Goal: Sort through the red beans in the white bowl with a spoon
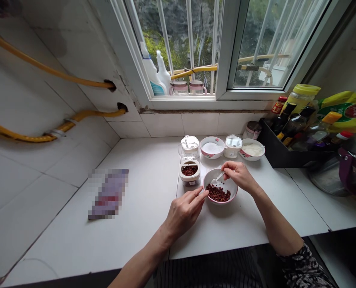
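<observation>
My right hand (237, 175) pinches the handle of a small white spoon (216, 179), whose bowl end dips inside a white bowl (234, 195) with a pink rim. Dark reddish-brown peppercorn-like bits (218, 193) lie in the lower part of that bowl. My left hand (189, 208) rests its extended fingertips against the bowl's left side. Just behind my left fingers stands a spice jar (190, 181) with its lid up, filled with the same dark bits.
Behind are a bowl of white powder (212, 147), a lidded jar (233, 146) and a bowl of pale contents (252, 149). A black box (281, 154) of bottles stands right. A blurred purple packet (110, 194) lies left. A window (180, 44) is ahead.
</observation>
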Tool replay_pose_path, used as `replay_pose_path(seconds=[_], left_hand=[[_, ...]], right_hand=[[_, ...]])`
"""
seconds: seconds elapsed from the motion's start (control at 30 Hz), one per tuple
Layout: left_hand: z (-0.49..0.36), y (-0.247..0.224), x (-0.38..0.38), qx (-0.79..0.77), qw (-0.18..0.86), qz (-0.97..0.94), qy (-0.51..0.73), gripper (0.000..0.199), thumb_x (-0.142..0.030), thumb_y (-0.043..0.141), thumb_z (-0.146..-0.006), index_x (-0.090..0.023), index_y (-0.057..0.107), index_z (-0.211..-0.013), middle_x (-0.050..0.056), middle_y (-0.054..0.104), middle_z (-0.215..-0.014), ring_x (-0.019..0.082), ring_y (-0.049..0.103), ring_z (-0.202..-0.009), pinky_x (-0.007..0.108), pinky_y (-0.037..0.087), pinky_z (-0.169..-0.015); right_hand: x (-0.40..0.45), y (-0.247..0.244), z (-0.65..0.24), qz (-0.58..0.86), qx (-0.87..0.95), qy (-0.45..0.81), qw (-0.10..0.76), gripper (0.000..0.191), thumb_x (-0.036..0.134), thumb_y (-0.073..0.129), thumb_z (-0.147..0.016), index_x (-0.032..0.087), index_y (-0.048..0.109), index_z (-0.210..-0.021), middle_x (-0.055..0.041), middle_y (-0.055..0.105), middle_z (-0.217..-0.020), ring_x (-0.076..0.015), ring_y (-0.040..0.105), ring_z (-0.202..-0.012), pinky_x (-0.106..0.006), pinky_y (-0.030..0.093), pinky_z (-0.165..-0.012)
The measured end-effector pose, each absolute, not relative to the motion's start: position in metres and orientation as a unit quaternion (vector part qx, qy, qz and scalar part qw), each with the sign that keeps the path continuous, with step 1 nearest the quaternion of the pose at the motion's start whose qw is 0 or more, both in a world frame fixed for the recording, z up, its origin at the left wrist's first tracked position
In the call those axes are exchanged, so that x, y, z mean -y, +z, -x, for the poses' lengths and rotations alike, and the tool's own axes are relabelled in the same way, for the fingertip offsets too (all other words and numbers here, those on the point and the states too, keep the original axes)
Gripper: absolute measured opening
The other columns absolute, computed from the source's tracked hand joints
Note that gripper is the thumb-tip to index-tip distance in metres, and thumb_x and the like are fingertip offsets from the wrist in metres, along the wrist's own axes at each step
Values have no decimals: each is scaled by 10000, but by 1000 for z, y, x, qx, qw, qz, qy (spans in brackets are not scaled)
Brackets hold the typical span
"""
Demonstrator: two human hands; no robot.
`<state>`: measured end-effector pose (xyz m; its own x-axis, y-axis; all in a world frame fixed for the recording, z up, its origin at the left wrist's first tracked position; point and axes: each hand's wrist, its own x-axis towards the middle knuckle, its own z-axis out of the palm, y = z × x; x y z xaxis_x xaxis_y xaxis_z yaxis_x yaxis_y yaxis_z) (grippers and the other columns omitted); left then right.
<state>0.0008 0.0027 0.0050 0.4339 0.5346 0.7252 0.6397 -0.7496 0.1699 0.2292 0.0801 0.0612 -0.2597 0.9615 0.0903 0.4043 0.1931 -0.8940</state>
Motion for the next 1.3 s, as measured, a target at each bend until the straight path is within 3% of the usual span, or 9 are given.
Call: replay_pose_path(seconds=[0.33, 0.53, 0.67, 0.8, 0.9, 1.03, 1.13, 1.3], left_hand=[[-1, 3, -3, 351, 60, 844, -401, 274, -130, 511, -967, -156, 637, -1210, 120, 714, -1153, 197, 719, -919, 288, 607, -719], [0, 2, -3, 354, 61, 843, -401, 281, -130, 501, -966, -162, 644, -1207, 120, 716, -1144, 195, 717, -926, 284, 607, -732], [0, 2, -3, 355, 58, 845, -397, 306, -132, 494, -968, -180, 634, -1236, 113, 712, -1154, 185, 716, -923, 274, 605, -743], [0, 1, -3, 358, 58, 846, -390, 304, -136, 492, -971, -179, 628, -1239, 113, 707, -1170, 189, 716, -917, 284, 607, -733], [-1, 2, -3, 358, 62, 846, -391, 292, -138, 483, -975, -164, 631, -1225, 122, 707, -1165, 190, 715, -908, 287, 606, -730], [-2, 5, -3, 360, 66, 844, -392, 275, -135, 476, -975, -168, 643, -1191, 110, 717, -1146, 184, 715, -886, 275, 602, -706], [-4, 6, -2, 367, 70, 842, -390, 278, -130, 467, -974, -170, 653, -1176, 111, 722, -1131, 180, 716, -871, 276, 602, -694], [-5, 5, -2, 371, 73, 839, -392, 259, -152, 483, -978, -165, 666, -1161, 110, 723, -1125, 176, 717, -840, 271, 600, -673]], right_hand=[[-82, 63, -227, 473, 617, 501, 380, 118, 287, 584, -716, 181, 635, -711, 9, 640, -534, -132, 563, -535, -270, 459, -595], [-83, 65, -221, 449, 574, 507, 461, 214, 377, 665, -733, 168, 665, -785, -13, 674, -589, -136, 579, -570, -291, 480, -630], [-75, 66, -203, 432, 598, 449, 504, 268, 435, 622, -830, 180, 663, -903, -59, 736, -741, -179, 654, -696, -331, 512, -712], [-66, 66, -187, 422, 712, 289, 481, 187, 301, 508, -938, 207, 664, -979, -69, 766, -848, -209, 686, -830, -412, 469, -916], [-62, 66, -185, 366, 806, 164, 436, 218, 202, 451, -947, 223, 666, -977, -54, 774, -866, -205, 680, -797, -458, 384, -1019], [-62, 70, -196, 340, 816, 102, 457, 222, 168, 443, -938, 222, 657, -963, -36, 771, -833, -194, 669, -735, -429, 398, -987], [-67, 73, -216, 395, 774, 84, 489, 169, 186, 485, -900, 222, 649, -880, -18, 723, -679, -215, 646, -731, -405, 427, -924], [-82, 68, -241, 485, 794, 69, 361, 181, 167, 489, -805, 227, 632, -711, -25, 673, -635, -227, 611, -745, -397, 406, -894]])
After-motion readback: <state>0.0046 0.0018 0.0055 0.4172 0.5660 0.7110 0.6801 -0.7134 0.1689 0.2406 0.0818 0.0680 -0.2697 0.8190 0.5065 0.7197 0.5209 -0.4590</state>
